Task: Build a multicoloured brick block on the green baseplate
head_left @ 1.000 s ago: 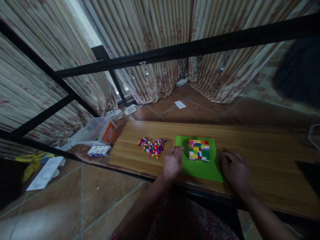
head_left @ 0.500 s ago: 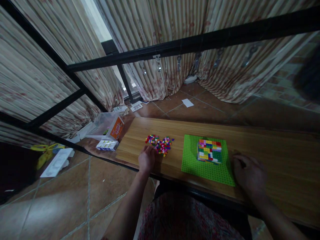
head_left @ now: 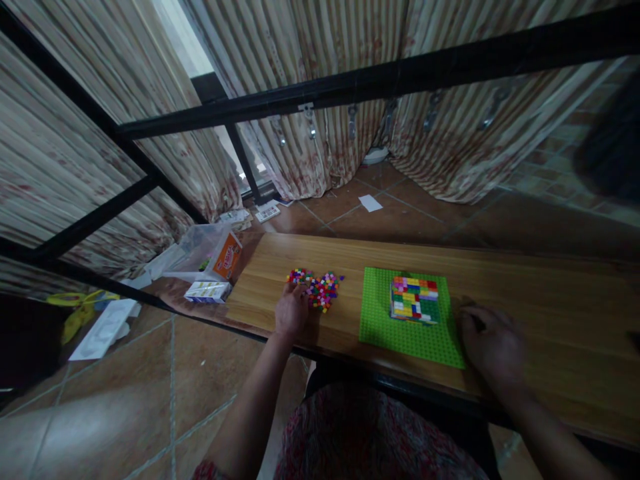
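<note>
Wooden tabletop (head_left: 560,313), loose multicoloured bricks (head_left: 324,291), apparently cube-shaped

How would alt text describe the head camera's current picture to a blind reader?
A person's bare left hand is at the edge of a loose pile of tiny multicoloured plastic bricks on a long brown wooden table. Their curled right hand is beside a green studded baseplate bearing a multicoloured brick block.

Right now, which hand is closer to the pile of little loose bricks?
Left. The left hand is right at the near-left edge of the loose bricks; the right hand is farther away, beyond the green board, by its right edge.
</note>
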Tool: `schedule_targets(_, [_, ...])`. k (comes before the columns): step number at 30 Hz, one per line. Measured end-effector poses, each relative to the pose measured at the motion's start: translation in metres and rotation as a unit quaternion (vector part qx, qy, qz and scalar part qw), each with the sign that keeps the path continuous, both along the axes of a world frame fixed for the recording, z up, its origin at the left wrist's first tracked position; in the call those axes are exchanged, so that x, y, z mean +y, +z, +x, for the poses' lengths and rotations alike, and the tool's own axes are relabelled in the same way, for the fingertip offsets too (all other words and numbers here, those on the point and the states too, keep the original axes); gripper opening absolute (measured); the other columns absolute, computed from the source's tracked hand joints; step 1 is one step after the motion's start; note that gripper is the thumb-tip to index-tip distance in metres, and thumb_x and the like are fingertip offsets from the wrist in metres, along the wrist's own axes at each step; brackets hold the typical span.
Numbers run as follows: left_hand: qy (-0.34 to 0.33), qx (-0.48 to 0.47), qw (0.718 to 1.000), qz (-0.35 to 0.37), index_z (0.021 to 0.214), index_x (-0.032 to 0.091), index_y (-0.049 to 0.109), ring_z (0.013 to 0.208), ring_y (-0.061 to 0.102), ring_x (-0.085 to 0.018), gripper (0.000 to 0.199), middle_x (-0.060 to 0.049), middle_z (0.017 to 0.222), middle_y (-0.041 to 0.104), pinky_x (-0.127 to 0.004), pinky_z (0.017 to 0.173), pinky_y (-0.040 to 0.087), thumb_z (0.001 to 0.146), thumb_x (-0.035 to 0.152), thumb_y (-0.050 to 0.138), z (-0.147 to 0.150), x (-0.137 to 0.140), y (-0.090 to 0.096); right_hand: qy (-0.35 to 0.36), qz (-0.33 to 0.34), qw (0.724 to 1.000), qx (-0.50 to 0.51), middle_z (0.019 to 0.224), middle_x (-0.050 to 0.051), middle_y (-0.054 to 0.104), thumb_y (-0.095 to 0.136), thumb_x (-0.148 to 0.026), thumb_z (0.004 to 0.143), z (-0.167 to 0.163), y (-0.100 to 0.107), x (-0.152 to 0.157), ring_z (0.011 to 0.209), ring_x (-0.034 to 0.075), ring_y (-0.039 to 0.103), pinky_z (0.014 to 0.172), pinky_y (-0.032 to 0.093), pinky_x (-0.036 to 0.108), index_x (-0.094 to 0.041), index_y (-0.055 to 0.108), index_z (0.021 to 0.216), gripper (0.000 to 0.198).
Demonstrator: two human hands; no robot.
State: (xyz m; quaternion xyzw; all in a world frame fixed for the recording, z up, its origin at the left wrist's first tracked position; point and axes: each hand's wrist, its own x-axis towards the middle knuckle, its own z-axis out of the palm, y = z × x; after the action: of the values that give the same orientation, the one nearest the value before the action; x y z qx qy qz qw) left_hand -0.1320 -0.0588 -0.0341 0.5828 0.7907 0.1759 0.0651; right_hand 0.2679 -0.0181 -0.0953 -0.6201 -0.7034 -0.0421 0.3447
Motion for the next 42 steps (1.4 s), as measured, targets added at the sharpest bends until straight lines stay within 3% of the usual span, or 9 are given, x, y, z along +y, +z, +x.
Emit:
schedule_targets(14, [0.017,-0.052,0.997,0.051,0.085,0.02,0.066,0.084,0.062,-0.016,0.013,-0.007,0.1,0.063,-0.025,0.076,0.047,0.087,0.026,0.055,-0.002,0.0,-0.004,-0.004,-0.008,1.0,0.002,0.089,0.013,0.071,0.046,-0.036,0.087,0.0,0.0,0.001,0.083,0.027,0.062,0.081,0.046,0.042,-0.019,0.068,0.083,0.028])
schedule_targets(20, [0.011,-0.176,0.976,0.127,0.082,0.018,0.064,0.068,0.061,-0.012,0.013,-0.005,0.087,0.064,-0.023,0.065,0.047,0.082,0.029,0.059,0.005,0.001,0.003,-0.009,-0.003,1.0,0.011,0.087,0.011,0.071,0.046,-0.036,0.087,-0.001,-0.003,0.002,0.084,0.026,0.062,0.083,0.046,0.041,-0.018,0.068,0.081,0.028])
schedule_targets(23, [-0.024,-0.273,0.951,0.14,0.084,0.018,0.063,0.061,0.058,-0.011,0.015,-0.001,0.075,0.064,-0.022,0.06,0.046,0.08,0.032,0.06,0.018,0.003,0.01,-0.011,-0.008,1.0,0.014,0.089,0.01,0.071,0.046,-0.034,0.087,-0.001,-0.004,0.001,0.085,0.025,0.062,0.083,0.045,0.041,-0.02,0.068,0.082,0.026])
schedule_targets(27, [-0.073,-0.401,0.902,0.145,0.083,0.018,0.063,0.064,0.058,-0.01,0.014,-0.001,0.074,0.065,-0.022,0.061,0.046,0.078,0.031,0.063,0.048,0.008,0.018,-0.009,-0.021,1.0,0.021,0.092,0.01,0.071,0.045,-0.032,0.088,-0.003,-0.001,0.001,0.086,0.024,0.061,0.082,0.044,0.04,-0.021,0.068,0.084,0.025])
schedule_targets(32, [-0.109,-0.485,0.857,0.141,0.077,0.017,0.063,0.067,0.057,-0.01,0.012,0.0,0.073,0.064,-0.021,0.065,0.046,0.074,0.027,0.068,0.083,0.018,0.024,-0.018,-0.028,0.999,0.028,0.092,0.009,0.07,0.046,-0.029,0.088,-0.008,0.004,0.0,0.087,0.024,0.059,0.083,0.044,0.038,-0.021,0.068,0.084,0.024])
schedule_targets(36, [-0.124,-0.502,0.846,0.129,0.08,0.017,0.065,0.068,0.058,-0.01,0.01,0.0,0.075,0.066,-0.022,0.066,0.047,0.074,0.025,0.067,0.105,0.028,0.023,-0.024,-0.035,0.998,0.039,0.094,0.009,0.07,0.046,-0.027,0.088,-0.01,0.006,0.001,0.089,0.024,0.059,0.083,0.044,0.037,-0.021,0.068,0.084,0.023])
schedule_targets(42, [-0.143,-0.479,0.86,0.104,0.082,0.017,0.067,0.074,0.064,-0.013,0.011,-0.003,0.081,0.07,-0.025,0.071,0.05,0.078,0.025,0.061,0.13,0.044,0.015,-0.018,-0.046,0.997,0.052,0.094,0.009,0.07,0.046,-0.025,0.088,-0.011,0.008,0.0,0.09,0.024,0.059,0.083,0.043,0.038,-0.021,0.068,0.085,0.023])
